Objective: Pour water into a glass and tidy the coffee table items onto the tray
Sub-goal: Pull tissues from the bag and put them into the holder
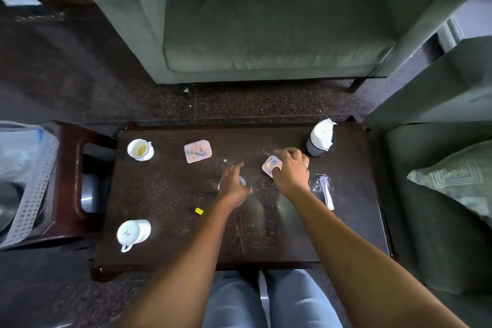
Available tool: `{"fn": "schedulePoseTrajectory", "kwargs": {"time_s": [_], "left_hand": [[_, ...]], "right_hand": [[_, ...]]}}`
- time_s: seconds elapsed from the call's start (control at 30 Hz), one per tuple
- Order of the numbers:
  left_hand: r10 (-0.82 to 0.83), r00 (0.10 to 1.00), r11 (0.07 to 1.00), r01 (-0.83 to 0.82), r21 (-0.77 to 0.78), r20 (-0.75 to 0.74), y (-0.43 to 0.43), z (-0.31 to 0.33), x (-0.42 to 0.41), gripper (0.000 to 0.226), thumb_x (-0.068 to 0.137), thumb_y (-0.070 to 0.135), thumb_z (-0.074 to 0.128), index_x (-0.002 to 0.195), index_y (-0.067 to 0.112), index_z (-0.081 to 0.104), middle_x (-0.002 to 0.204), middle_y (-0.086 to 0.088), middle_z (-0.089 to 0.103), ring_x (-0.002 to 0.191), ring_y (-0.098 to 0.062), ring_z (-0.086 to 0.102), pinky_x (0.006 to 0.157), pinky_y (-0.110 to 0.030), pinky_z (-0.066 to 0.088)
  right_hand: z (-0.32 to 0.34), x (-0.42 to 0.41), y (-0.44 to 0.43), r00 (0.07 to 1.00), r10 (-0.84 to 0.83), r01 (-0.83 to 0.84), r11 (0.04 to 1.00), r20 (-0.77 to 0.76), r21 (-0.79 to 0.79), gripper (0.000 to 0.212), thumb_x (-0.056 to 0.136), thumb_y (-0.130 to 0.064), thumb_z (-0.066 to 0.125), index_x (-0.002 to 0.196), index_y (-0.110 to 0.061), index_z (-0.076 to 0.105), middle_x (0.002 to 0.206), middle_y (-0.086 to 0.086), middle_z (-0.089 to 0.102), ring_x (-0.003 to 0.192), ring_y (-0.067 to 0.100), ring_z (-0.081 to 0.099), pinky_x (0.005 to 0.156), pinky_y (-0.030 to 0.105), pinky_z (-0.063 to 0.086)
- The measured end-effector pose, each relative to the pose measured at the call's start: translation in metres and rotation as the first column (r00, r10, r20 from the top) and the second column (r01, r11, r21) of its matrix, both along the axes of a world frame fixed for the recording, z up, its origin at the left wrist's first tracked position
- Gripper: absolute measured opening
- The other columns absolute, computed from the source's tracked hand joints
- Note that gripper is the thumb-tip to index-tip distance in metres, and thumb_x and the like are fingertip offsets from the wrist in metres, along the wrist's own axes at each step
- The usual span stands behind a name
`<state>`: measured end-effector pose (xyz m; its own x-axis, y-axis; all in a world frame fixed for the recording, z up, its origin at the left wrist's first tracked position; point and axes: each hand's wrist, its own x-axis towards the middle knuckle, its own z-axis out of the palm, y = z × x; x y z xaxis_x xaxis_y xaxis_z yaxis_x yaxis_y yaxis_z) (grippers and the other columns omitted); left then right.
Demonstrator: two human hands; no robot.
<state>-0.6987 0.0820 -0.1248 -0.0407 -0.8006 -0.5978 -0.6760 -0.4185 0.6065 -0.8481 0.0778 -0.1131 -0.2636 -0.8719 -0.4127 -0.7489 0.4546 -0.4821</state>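
Right hand (291,172), arm stretched forward, pinches a pink coaster (271,165) mid-table (165,194), toward the far edge. Left hand (234,185) arches over the glass (243,180) just beside it; whether it grips is unclear. Second coaster (197,151) lies farther left.

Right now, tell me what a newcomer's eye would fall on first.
The two hands at the middle of the table: the left hand hovers over a glass, the right hand grips a pink coaster. Next, two white cups at the left: the far cup stands on a saucer, the near cup lies on its side.
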Motion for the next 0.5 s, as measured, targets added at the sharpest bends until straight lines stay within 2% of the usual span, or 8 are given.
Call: {"fn": "schedulePoseTrajectory", "kwargs": {"time_s": [0.1,0.17,0.23,0.27,0.3,0.43,0.5], "left_hand": [[0.025,0.999,0.999,-0.024,-0.029,0.021,0.013,0.016,0.029,0.062,0.079,0.002,0.065,0.137,0.007,0.045,0.142,-0.014,0.045,0.132,-0.026,0.04,0.109,-0.029,0.032],[0.059,0.998,0.998,-0.058,-0.031,0.017,0.023,0.025,0.043,0.058,0.078,-0.001,0.065,0.134,0.006,0.05,0.137,-0.015,0.05,0.127,-0.027,0.046,0.105,-0.032,0.037],[0.094,0.996,0.995,-0.094,-0.033,0.004,0.037,0.032,0.056,0.051,0.076,-0.004,0.065,0.126,0.004,0.057,0.129,-0.018,0.057,0.111,-0.024,0.055,0.09,-0.029,0.045],[0.102,0.995,0.994,-0.102,-0.034,-0.009,0.044,0.034,0.062,0.047,0.076,-0.005,0.065,0.122,0.004,0.06,0.125,-0.019,0.059,0.103,-0.021,0.057,0.081,-0.026,0.044],[0.104,0.994,0.994,-0.104,-0.029,-0.02,0.053,0.035,0.068,0.045,0.076,-0.005,0.065,0.121,0.004,0.061,0.125,-0.019,0.06,0.102,-0.02,0.056,0.078,-0.025,0.042],[0.121,0.993,0.992,-0.119,0.047,-0.02,0.088,0.033,0.082,0.051,0.083,0.006,0.062,0.132,0.014,0.053,0.135,-0.011,0.052,0.112,-0.021,0.054,0.082,-0.022,0.04],[0.133,0.991,0.989,-0.131,0.07,-0.029,0.105,0.031,0.084,0.049,0.084,0.007,0.062,0.132,0.015,0.052,0.138,-0.01,0.05,0.117,-0.023,0.054,0.087,-0.026,0.042]], "right_hand": [[0.01,0.028,0.006,0.992,0.123,-0.123,0.991,0.007,0.06,0.049,0.082,-0.015,0.051,0.13,-0.026,0.051,0.137,0.002,0.038,0.129,0.03,0.029,0.104,0.045,0.037],[0.014,0.043,0.01,0.981,0.192,-0.192,0.977,0.014,0.093,0.049,0.083,-0.016,0.051,0.131,-0.027,0.051,0.137,0.004,0.038,0.128,0.03,0.034,0.104,0.043,0.036],[0.017,0.057,0.019,0.97,0.241,-0.244,0.961,0.035,0.129,0.048,0.085,-0.018,0.052,0.131,-0.029,0.05,0.138,0.003,0.038,0.127,0.029,0.037,0.103,0.041,0.036],[0.017,0.063,0.025,0.964,0.26,-0.265,0.953,0.048,0.15,0.048,0.085,-0.018,0.052,0.131,-0.03,0.051,0.138,0.003,0.038,0.127,0.029,0.038,0.103,0.041,0.037],[0.016,0.068,0.032,0.96,0.275,-0.281,0.944,0.056,0.173,0.048,0.084,-0.017,0.052,0.131,-0.03,0.05,0.138,0.003,0.038,0.127,0.029,0.038,0.103,0.041,0.038],[0.011,0.082,0.067,0.935,0.354,-0.35,0.895,0.038,0.276,0.05,0.088,-0.015,0.045,0.136,-0.029,0.045,0.142,0.002,0.037,0.132,0.029,0.03,0.106,0.044,0.034],[0.009,0.084,0.087,0.911,0.41,-0.401,0.864,0.036,0.305,0.047,0.09,-0.017,0.041,0.135,-0.028,0.046,0.144,0.003,0.037,0.133,0.029,0.029,0.108,0.044,0.031]]}}
